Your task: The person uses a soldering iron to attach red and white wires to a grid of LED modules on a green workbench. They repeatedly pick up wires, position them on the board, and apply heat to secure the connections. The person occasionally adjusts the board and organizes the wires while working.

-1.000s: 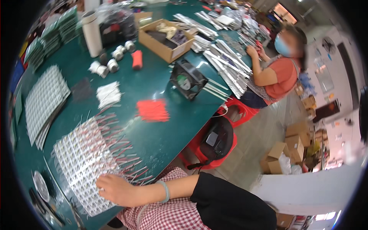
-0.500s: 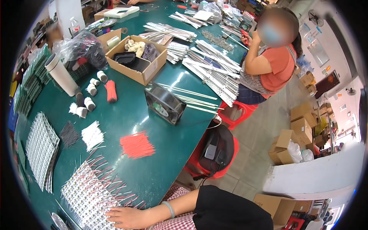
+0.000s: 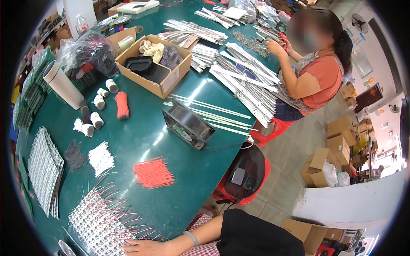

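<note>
At the bottom edge, my right hand (image 3: 148,247) lies flat with fingers stretched over the near corner of a white panel (image 3: 96,222) of small circuit boards. Red, white and dark wire ends stick out from the panel's far and right sides. Part of the hand is cut off by the picture's edge. Beyond the panel lie loose piles of short black wires (image 3: 75,156), white wires (image 3: 101,158) and red wires (image 3: 153,173). More board panels (image 3: 45,170) are stacked at the left. My left hand is out of the picture.
A black fan (image 3: 188,126) stands mid-table beside pale strips (image 3: 213,112). Behind are a cardboard box (image 3: 173,81), a white tumbler (image 3: 64,85) and wire bundles (image 3: 122,106). A person (image 3: 314,72) works at the right among white strips (image 3: 245,89). A bag sits on a red stool (image 3: 265,170).
The view has shifted slightly. My right hand appears a little lower, still on the panel. The person at the right has changed arm posture.
</note>
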Motion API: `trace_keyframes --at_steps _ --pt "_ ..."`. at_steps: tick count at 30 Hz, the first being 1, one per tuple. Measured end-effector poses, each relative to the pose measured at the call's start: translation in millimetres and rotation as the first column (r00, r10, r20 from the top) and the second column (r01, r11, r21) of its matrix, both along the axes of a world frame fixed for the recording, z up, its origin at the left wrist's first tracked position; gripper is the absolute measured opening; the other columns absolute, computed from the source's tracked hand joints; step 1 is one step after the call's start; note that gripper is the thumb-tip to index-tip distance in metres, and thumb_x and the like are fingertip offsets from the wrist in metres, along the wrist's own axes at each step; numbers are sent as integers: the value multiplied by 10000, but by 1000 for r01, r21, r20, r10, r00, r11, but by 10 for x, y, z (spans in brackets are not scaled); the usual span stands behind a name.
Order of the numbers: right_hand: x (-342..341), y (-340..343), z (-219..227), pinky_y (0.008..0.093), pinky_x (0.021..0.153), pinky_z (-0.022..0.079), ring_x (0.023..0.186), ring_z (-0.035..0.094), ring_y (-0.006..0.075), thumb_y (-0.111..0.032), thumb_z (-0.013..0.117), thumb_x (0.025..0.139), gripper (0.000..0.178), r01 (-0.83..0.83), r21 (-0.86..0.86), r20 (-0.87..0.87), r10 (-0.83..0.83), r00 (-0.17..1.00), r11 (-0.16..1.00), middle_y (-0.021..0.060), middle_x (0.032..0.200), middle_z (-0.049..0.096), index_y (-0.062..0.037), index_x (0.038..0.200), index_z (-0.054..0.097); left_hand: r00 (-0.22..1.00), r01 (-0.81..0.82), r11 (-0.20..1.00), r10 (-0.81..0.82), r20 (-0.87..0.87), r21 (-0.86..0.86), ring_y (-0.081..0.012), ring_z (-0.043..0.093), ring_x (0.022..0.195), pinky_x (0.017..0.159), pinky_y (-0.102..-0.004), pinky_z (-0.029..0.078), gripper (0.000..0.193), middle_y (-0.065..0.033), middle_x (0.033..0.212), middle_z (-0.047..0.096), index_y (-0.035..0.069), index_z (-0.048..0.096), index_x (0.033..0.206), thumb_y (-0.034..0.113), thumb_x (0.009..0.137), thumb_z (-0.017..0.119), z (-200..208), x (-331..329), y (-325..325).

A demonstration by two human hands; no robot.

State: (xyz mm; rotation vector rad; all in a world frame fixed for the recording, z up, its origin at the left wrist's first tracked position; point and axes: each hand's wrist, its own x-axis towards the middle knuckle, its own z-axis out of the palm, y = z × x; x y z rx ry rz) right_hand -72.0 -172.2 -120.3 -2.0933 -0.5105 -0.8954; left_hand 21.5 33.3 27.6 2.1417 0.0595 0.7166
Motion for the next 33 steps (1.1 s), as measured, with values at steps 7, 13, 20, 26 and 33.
trace_keyframes --at_steps 7,13,20,26,33 --pt "22 70 -106 587 1037 398 1065 586 398 -219 579 803 206 -26 170 98 10 995 985 195 970 658 -29 831 655 1000 -7 998 7 5 69 -164 580 848 704 -363 486 312 -55 1018 634 85 606 1116 289 889 668 26 23 -13" --pt "-81 -5 -127 588 1047 396 1060 587 404 -214 601 791 209 -143 118 -66 152 986 983 209 974 652 -17 835 655 1000 -6 990 8 -11 142 -147 599 934 773 -363 494 331 -24 1087 645 161 622 1190 387 948 609 -6 11 2" --pt "-485 -383 155 463 1033 457 1203 566 341 -99 634 808 254 -200 336 -224 285 932 920 150 1202 641 0 1036 684 997 0 774 -45 56 633 -143 629 991 804 -370 510 352 5 1122 661 224 633 1249 467 1004 564 -98 143 159" --pt "-499 -1439 820 369 779 557 980 653 296 62 652 754 257 164 274 -317 -72 946 948 119 1045 672 6 1003 676 997 -44 995 49 -57 92 -78 421 567 514 -256 332 244 23 722 566 -24 739 1078 119 880 736 -324 246 381" --pt "-59 -2094 804 413 866 525 1002 618 300 -42 633 747 302 434 -248 -229 -488 842 866 129 1061 619 7 1045 650 997 -53 918 26 72 394 -253 676 696 636 -382 568 238 -106 940 722 54 713 942 291 928 730 -124 80 -129"
